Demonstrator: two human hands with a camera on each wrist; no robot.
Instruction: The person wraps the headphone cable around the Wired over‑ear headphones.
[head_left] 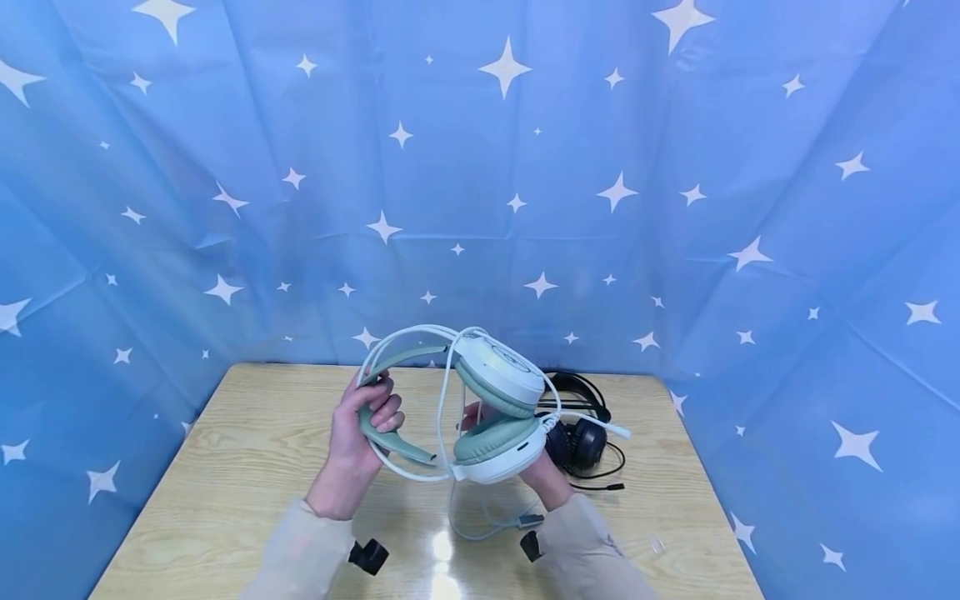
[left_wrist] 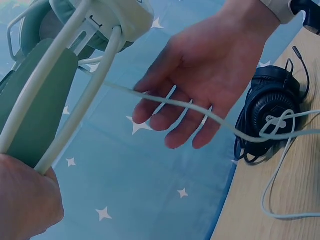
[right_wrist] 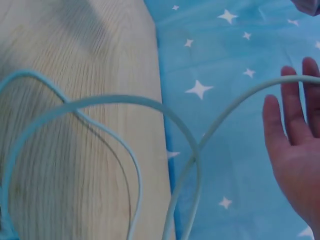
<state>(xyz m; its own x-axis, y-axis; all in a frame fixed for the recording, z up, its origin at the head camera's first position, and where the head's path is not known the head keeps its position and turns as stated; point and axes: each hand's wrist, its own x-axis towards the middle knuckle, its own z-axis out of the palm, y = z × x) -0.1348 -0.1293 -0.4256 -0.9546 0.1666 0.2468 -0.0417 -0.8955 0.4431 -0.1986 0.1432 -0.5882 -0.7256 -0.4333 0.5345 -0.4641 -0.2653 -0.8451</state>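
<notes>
My left hand (head_left: 365,421) grips the padded headband of a white and pale green headset (head_left: 498,371), holding it up above the table. Both ear cups face each other on the right side, and a white microphone boom (head_left: 596,423) sticks out beyond them. In the left wrist view, my right hand (left_wrist: 210,65) is palm up with its fingers extended, and the headset's pale cable (left_wrist: 222,121) runs across them. The head view mostly hides this hand behind the ear cups. The cable (right_wrist: 115,99) hangs in loops in the right wrist view, down toward a plug (head_left: 530,521).
A black headset (head_left: 585,442) with its cable lies at the back right of the wooden table (head_left: 247,467). A small clear piece (head_left: 657,546) rests near the front right. Behind the table hangs a blue curtain (head_left: 465,167) with white stars.
</notes>
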